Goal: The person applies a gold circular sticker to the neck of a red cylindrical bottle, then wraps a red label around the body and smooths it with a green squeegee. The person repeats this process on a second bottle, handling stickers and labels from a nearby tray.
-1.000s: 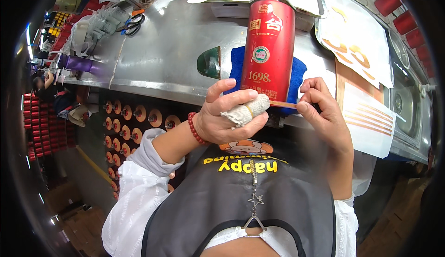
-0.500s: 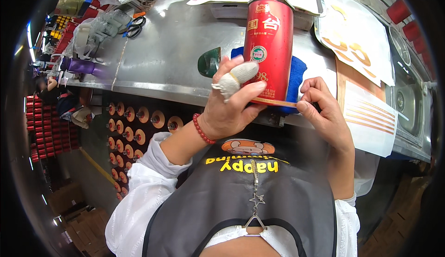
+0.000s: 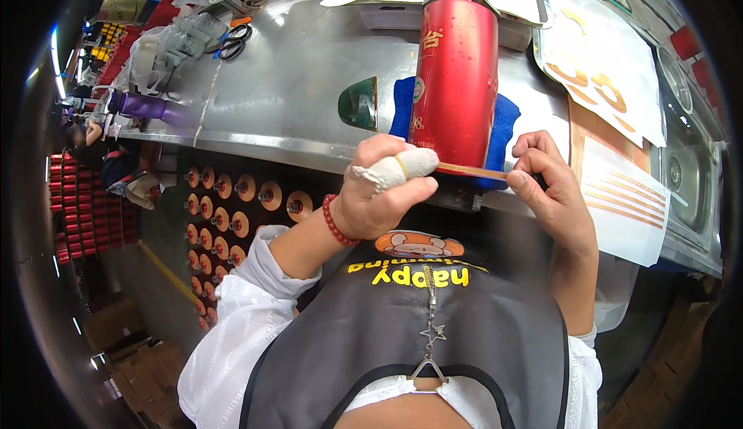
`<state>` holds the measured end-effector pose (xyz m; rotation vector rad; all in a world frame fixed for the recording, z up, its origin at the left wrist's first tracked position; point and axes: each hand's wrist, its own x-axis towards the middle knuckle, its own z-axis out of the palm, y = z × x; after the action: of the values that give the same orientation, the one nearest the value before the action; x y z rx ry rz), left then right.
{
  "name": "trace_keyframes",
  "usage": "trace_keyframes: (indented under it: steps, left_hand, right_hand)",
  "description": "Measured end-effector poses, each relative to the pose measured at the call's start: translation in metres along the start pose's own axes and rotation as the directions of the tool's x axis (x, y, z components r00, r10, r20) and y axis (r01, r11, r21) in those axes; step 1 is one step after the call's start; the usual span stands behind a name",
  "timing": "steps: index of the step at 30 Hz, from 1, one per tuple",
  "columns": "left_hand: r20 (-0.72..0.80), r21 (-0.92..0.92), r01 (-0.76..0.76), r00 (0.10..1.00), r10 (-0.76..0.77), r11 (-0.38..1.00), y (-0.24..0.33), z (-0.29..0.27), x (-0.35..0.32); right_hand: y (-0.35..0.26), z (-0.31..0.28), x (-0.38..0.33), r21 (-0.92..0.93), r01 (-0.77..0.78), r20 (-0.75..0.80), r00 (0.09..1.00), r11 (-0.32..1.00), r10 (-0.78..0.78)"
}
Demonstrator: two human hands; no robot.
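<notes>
A glossy red bottle (image 3: 460,81) with gold print and water drops lies on a folded blue towel (image 3: 505,119), its base toward me. A thin gold strip (image 3: 484,172) runs along the base edge and stretches off to the right. My left hand (image 3: 387,177) is closed at the left of the base, thumb and covered index finger against the bottle's edge. White cloth wraps that finger. My right hand (image 3: 548,185) pinches the strip's free end between thumb and forefinger, apart from the bottle. Left of the towel lies a dark green curved scraper-like piece (image 3: 358,104).
To the right, a white sheet (image 3: 627,212) carries several gold strips, beside another sheet with gold decals (image 3: 600,88) and a sink (image 3: 693,174). Black scissors (image 3: 235,42) and a purple bottle (image 3: 139,105) lie left. Racked red bottles (image 3: 246,187) stand below the steel table (image 3: 294,65).
The bottle has turned, so its gold print has shifted to the left side. My left hand has slid down toward the base. My right hand keeps its pinch on the strip.
</notes>
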<state>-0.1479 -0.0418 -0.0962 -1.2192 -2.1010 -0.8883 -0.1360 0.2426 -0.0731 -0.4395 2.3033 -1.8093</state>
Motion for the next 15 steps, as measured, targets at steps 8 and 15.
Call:
trace_keyframes:
  steps: [8, 15]
  left_hand:
    - [0.112, 0.007, -0.268, 0.957, 0.266, 0.963, -0.01, 0.004, 0.03]
    - [0.169, 0.067, -0.298, 0.944, 0.284, 0.952, -0.015, 0.011, 0.033]
  right_hand:
    - [0.0, -0.002, -0.004, 0.001, -0.021, -0.005, 1.0, 1.0, 0.021]
    - [-0.004, -0.003, -0.004, 0.024, -0.119, 0.023, 0.993, 0.993, 0.119]
